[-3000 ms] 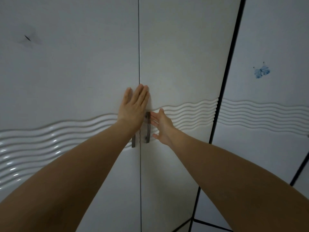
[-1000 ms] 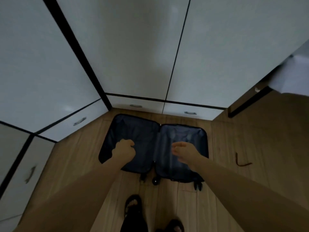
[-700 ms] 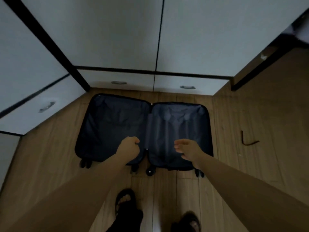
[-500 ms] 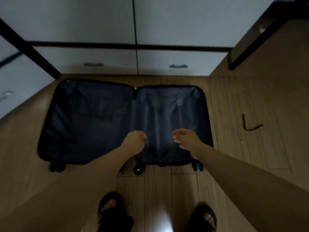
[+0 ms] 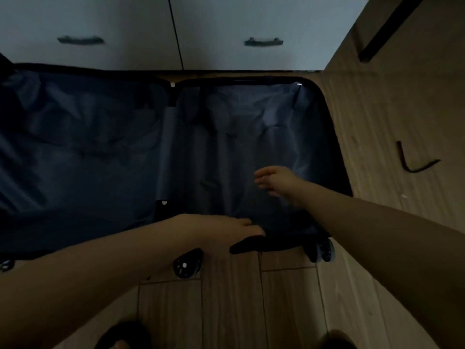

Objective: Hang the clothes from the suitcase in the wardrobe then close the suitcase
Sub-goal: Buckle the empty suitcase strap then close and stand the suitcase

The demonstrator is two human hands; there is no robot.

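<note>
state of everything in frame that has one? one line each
suitcase: open flat on the floor, both halves lining-up, no clothes visible
left drawer: closed
right drawer: closed
left hand: fingers straight, at the near rim of the right half
right hand: open, over the right half, blurred

Dark bent strip on wood floor; sandalled feet below

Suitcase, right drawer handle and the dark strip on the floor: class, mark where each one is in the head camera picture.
suitcase [image 5: 83, 152]: head view, on the dark lining of its left half.
drawer handle [image 5: 263, 42]: head view, middle of the bar on the right drawer.
dark strip [image 5: 412, 161]: head view, on its bend, lying on the wooden floor.
</note>
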